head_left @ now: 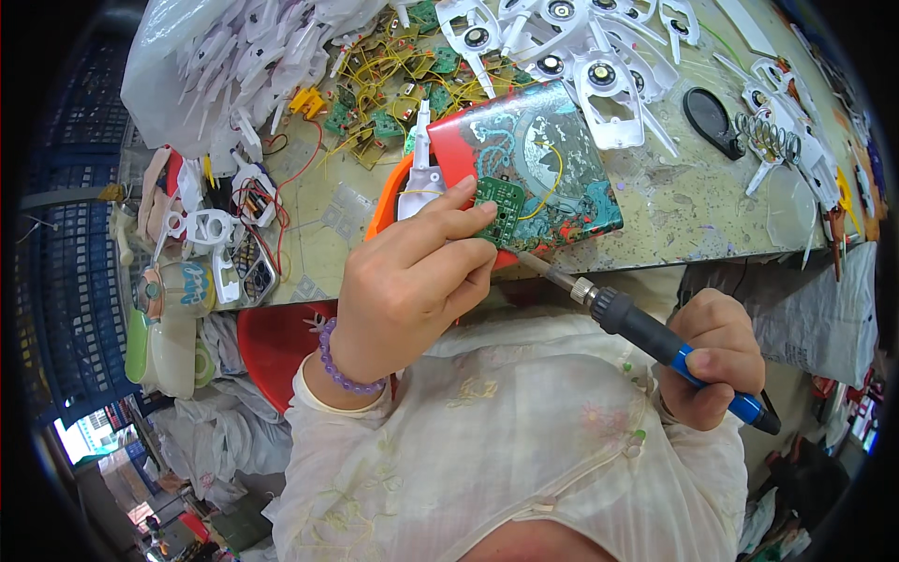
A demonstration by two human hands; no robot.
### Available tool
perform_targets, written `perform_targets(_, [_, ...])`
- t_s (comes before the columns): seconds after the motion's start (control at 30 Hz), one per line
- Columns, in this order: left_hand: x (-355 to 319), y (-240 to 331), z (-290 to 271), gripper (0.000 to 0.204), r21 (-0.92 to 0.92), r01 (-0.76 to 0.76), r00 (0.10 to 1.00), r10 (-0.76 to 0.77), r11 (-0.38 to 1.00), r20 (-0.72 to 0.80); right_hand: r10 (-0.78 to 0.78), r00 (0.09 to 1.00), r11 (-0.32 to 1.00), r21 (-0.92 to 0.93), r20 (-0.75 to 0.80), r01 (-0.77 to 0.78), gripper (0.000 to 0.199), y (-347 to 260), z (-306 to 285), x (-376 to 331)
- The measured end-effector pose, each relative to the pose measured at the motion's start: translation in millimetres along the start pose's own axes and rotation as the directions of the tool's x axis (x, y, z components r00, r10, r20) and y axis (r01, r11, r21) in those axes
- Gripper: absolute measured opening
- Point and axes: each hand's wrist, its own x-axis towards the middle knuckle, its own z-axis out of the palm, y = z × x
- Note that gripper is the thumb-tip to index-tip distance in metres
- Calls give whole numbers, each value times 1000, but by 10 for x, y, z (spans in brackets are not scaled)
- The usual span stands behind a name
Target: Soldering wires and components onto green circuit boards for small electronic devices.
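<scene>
My left hand [412, 281] pinches a small green circuit board [506, 208] between thumb and fingers, over a dark patterned box or book with a red edge [571, 155]. A thin yellow wire [559, 173] curves off the board. My right hand [716, 361] is closed round the blue and black handle of a soldering iron [641, 323]. Its metal tip points left and reaches the board's lower edge; whether it touches, I cannot tell. Just beyond my left hand, a white plastic housing part [421, 178] sits at an orange container [386, 201], partly hidden.
Several green boards with yellow wires [384, 89] are heaped at the back. White plastic housings with round speakers [599, 75] lie behind on the right, near a soldering iron stand with a coil [768, 139]. A clear bag of white parts [234, 70] stands back left. A red stool [276, 351] is below.
</scene>
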Motion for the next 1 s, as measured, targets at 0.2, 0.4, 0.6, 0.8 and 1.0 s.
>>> perform_targets(0.2, [-1,2,-4,17,-5,6,1000,-6,1000,1,-27,999,1000,-12,-18,27,27,-6,-20,-38])
perform_targets(0.4, [-1,-4,-9,18,0,8,1000,-8,1000,7,53,997,996,-72,48,-49,30,-66,-68,-31])
perform_targets(0.6, [-3,8,-11,18,-4,10,1000,-10,1000,-2,53,991,989,-132,-124,-70,32,-22,-120,-174])
perform_targets(0.8, [25,-39,-5,19,-31,-34,999,33,999,-16,224,935,924,-365,274,-114,38,220,273,243])
perform_targets(1.0, [-129,-157,-37,24,-311,43,984,-95,950,-153,236,882,798,-600,407,63,31,392,534,274])
